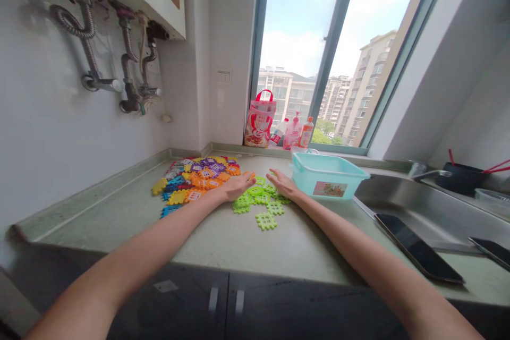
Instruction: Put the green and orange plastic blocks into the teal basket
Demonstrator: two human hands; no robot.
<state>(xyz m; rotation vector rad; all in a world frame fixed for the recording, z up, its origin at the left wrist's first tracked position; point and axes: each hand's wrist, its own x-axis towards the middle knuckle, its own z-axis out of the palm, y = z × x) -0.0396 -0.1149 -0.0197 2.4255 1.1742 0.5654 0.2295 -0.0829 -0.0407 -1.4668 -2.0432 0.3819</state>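
Observation:
A pile of lime-green interlocking plastic building pieces (266, 221), square with toothed edges and window-like openings, lies on the counter between my hands. My left hand (238, 188) is at the pile's left side, fingers stretched forward and palm turned inward. An orange piece (249, 175) shows just beyond its fingertips. On the pile's right side is my right hand (283, 185), its fingers also extended and touching or just over the green pieces. Left of my left hand spreads a heap of mixed pieces (205, 172) in orange, yellow, purple, blue and red.
A turquoise plastic bin (346, 175) stands right of my right hand, beside the steel sink (430, 207). A dark phone or tablet (418, 247) lies at the sink's front edge. Bottles (292, 133) and a red-handled bag (260, 125) stand by the window.

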